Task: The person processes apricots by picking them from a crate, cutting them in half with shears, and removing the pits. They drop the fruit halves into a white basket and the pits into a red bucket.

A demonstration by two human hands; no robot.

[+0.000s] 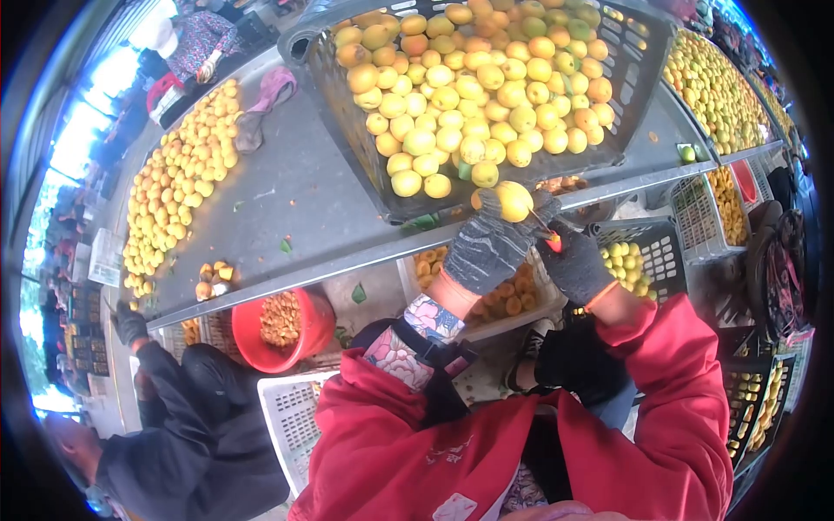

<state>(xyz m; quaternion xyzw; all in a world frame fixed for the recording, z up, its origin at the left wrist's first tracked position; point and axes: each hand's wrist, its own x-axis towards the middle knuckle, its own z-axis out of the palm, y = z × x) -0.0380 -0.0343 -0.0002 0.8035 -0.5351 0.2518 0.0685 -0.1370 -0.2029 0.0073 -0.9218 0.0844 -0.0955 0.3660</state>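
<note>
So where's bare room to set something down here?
Mostly bare tabletop lies between the left fruit pile and the black crate, with leaf scraps. A narrower patch separates the crate from the right fruit pile. Crowded: both piles, the crate, and around your hands.

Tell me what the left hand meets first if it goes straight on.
Beyond the yellow fruit it holds, the left hand would likely meet the black crate at its near edge; depth is unclear.

Head-worn camera faces forward and down, near left hand and right hand; edges seem blurred.
</note>
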